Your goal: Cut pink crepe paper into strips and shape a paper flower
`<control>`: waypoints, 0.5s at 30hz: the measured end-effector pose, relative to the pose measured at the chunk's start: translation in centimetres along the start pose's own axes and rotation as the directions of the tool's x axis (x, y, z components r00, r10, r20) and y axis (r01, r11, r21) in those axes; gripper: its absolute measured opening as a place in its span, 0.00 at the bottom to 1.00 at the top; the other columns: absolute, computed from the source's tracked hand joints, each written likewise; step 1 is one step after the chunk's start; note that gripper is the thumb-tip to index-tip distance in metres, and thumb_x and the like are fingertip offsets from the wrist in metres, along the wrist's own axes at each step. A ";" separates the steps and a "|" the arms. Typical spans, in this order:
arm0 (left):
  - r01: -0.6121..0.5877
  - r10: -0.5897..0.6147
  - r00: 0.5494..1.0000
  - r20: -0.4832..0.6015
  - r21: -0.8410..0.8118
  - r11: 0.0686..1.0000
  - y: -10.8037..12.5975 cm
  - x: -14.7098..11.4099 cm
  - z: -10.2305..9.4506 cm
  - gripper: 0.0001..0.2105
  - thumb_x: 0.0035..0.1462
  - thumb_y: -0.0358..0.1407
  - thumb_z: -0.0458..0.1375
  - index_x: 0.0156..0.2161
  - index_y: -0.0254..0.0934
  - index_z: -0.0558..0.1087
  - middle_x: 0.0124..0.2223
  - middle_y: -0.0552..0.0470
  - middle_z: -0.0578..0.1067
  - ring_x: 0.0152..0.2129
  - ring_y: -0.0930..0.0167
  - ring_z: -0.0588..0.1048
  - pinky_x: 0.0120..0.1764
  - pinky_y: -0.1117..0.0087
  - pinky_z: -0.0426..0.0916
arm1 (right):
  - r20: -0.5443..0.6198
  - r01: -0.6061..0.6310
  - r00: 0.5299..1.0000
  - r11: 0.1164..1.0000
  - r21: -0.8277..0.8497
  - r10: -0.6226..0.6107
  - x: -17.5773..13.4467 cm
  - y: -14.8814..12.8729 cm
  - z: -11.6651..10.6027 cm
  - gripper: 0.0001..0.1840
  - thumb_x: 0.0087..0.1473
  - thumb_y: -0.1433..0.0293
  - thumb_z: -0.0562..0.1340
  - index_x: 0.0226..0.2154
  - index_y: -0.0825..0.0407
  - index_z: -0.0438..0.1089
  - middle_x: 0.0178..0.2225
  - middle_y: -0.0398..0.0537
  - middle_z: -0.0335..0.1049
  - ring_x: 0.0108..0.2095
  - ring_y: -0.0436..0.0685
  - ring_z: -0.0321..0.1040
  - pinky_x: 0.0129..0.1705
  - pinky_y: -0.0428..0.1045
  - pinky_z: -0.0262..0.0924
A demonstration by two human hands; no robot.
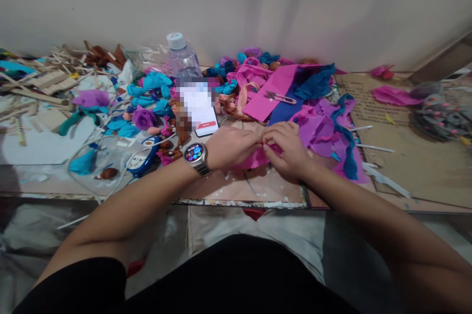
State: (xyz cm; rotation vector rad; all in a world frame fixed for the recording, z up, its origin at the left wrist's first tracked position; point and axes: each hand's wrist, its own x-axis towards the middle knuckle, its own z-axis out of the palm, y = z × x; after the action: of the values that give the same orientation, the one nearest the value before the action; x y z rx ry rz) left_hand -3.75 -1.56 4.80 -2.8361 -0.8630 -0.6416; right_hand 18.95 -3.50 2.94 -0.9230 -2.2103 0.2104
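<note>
My left hand (236, 144) and my right hand (285, 149) meet over the table near its front edge. Between and beneath them shows a piece of pink crepe paper (256, 159), and the fingertips of both are pinched together on it. The fingers partly cover the paper, so its full shape is hidden. A watch (196, 155) sits on my left wrist. Just beyond the hands lie a flat pink sheet (263, 102) with small thread snips (280, 97) on top, and crumpled purple crepe paper (319, 124).
A phone (206, 122) leans behind my left hand, before a clear bottle (184, 60). Left are paper flowers (143, 118), a cable, a blue round object (143, 159) and wood strips (47, 82). At right, cardboard (391, 156) bears a clear container (442, 114) and white sticks (376, 147).
</note>
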 end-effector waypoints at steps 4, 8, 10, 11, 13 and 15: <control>-0.005 0.006 1.000 -0.012 0.022 1.000 -0.2 -0.1 0.0 0.16 0.73 0.42 0.51 0.41 0.37 0.79 0.34 0.49 0.82 0.28 0.68 0.79 0.30 0.67 0.63 | -0.034 0.025 0.999 1.000 0.009 -0.025 -0.1 0.4 -0.1 0.02 0.65 0.67 0.62 0.38 0.47 0.70 0.43 0.49 0.79 0.47 0.63 0.71 0.53 0.63 0.51; 0.000 0.000 1.000 -0.009 0.014 1.000 -0.2 -0.1 0.1 0.15 0.73 0.41 0.52 0.42 0.37 0.79 0.34 0.48 0.83 0.28 0.68 0.79 0.30 0.68 0.64 | -0.035 0.025 0.999 1.000 0.010 -0.025 0.0 0.5 0.0 0.02 0.65 0.68 0.62 0.38 0.47 0.70 0.42 0.49 0.79 0.46 0.63 0.71 0.53 0.63 0.51; 0.003 -0.003 1.000 0.001 0.003 1.000 -0.1 0.0 0.2 0.14 0.72 0.41 0.52 0.43 0.37 0.79 0.35 0.48 0.83 0.29 0.69 0.79 0.31 0.68 0.65 | -0.029 0.024 0.999 1.000 0.003 -0.024 0.0 0.4 0.0 0.02 0.64 0.69 0.61 0.37 0.47 0.69 0.42 0.49 0.79 0.46 0.63 0.71 0.53 0.63 0.51; 0.006 -0.006 1.000 0.009 -0.002 1.000 0.0 0.0 0.2 0.14 0.72 0.41 0.53 0.43 0.37 0.79 0.36 0.48 0.83 0.29 0.69 0.79 0.31 0.68 0.65 | -0.023 0.024 0.999 1.000 0.001 -0.024 0.0 0.3 0.0 0.02 0.63 0.70 0.61 0.37 0.47 0.69 0.42 0.49 0.79 0.46 0.63 0.70 0.53 0.63 0.51; 0.015 -0.015 1.000 0.017 -0.012 1.000 0.1 0.0 0.4 0.14 0.72 0.41 0.53 0.44 0.38 0.79 0.36 0.48 0.83 0.29 0.69 0.79 0.31 0.68 0.65 | -0.007 0.024 1.000 1.000 0.003 -0.024 0.0 0.2 0.0 0.02 0.62 0.71 0.60 0.36 0.47 0.68 0.42 0.48 0.78 0.46 0.63 0.70 0.53 0.63 0.50; 0.015 -0.015 1.000 0.010 -0.019 1.000 0.2 -0.1 0.5 0.13 0.72 0.41 0.53 0.45 0.38 0.79 0.37 0.48 0.83 0.29 0.69 0.79 0.31 0.69 0.65 | 0.004 0.019 1.000 1.000 0.012 -0.019 0.0 0.1 0.0 0.02 0.62 0.72 0.60 0.36 0.47 0.67 0.42 0.48 0.78 0.46 0.62 0.70 0.53 0.63 0.50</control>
State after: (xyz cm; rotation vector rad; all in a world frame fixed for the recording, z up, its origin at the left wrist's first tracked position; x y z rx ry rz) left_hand -3.55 -1.64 4.30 -2.8549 -0.8859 -0.6416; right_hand 19.00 -3.45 2.96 -0.8950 -2.2187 0.2169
